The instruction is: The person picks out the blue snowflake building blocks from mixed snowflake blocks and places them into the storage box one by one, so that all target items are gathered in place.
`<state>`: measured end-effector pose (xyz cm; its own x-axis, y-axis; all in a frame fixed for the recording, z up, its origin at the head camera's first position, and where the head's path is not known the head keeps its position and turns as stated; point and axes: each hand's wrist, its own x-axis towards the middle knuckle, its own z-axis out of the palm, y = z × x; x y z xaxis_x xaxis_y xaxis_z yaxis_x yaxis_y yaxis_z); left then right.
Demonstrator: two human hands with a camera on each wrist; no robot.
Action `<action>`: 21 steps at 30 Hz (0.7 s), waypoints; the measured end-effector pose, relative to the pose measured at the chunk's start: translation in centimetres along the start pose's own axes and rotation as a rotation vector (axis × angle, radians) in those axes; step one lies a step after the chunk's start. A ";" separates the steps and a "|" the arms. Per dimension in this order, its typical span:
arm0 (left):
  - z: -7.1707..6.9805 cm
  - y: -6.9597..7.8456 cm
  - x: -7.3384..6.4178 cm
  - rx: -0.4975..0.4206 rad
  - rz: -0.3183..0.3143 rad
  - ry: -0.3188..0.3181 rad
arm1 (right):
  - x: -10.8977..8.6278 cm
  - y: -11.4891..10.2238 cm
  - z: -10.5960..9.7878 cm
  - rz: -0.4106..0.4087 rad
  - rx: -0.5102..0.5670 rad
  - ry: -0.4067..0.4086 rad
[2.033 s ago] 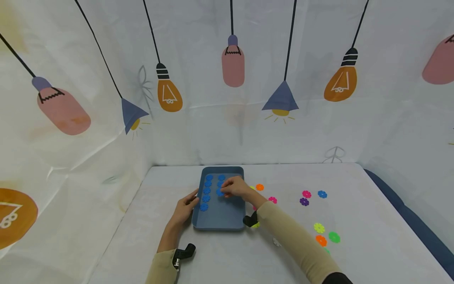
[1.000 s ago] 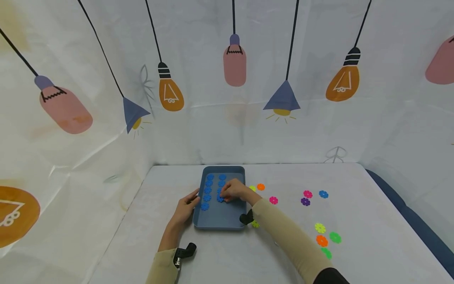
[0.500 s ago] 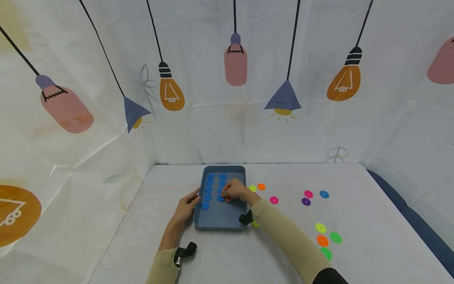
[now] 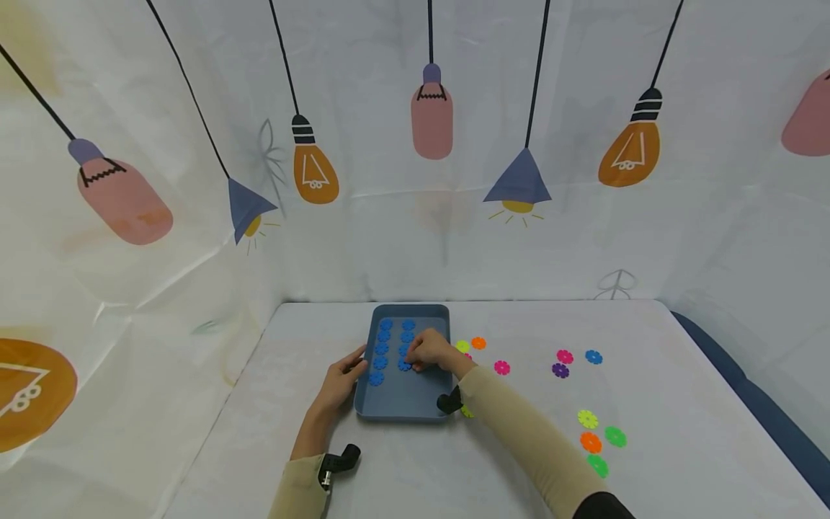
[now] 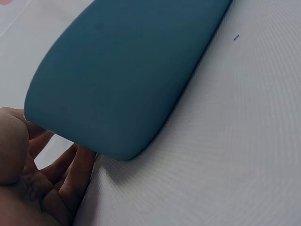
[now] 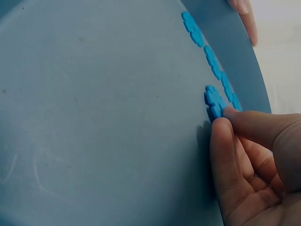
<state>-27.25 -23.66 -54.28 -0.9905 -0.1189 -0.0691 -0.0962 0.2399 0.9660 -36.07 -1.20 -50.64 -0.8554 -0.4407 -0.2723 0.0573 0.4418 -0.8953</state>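
Observation:
A blue-grey tray lies on the white table, with blue flower-shaped discs in two columns inside it. My left hand grips the tray's left edge; in the left wrist view its thumb is at the rim and its fingers bend against the side of the tray. Over the second column, my right hand pinches a blue flower-shaped disc between thumb and forefinger, at the tray floor. Whether that disc lies fully flat cannot be told; it looks slightly tilted in the right wrist view.
Right of the tray lie loose flower discs: orange, pink, purple, blue, yellow and green. A yellow disc is partly hidden by the right wrist camera. A printed cloth wall stands behind the table.
My right hand has moved slightly nearer along the second column with the blue disc, then stayed there over the last second. My left hand keeps its place on the tray.

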 end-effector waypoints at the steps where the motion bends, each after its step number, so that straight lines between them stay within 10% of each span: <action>1: 0.0 0.0 0.0 0.000 -0.001 -0.001 | 0.0 0.0 0.0 0.002 0.000 0.002; 21: 0.1 -0.1 0.2 0.010 -0.013 0.016 | 0.2 0.1 0.2 -0.006 0.004 0.026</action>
<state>-27.47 -23.63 -54.41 -0.9875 -0.1371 -0.0779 -0.1103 0.2476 0.9626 -36.11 -1.37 -50.81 -0.8687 -0.4229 -0.2579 0.0541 0.4365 -0.8981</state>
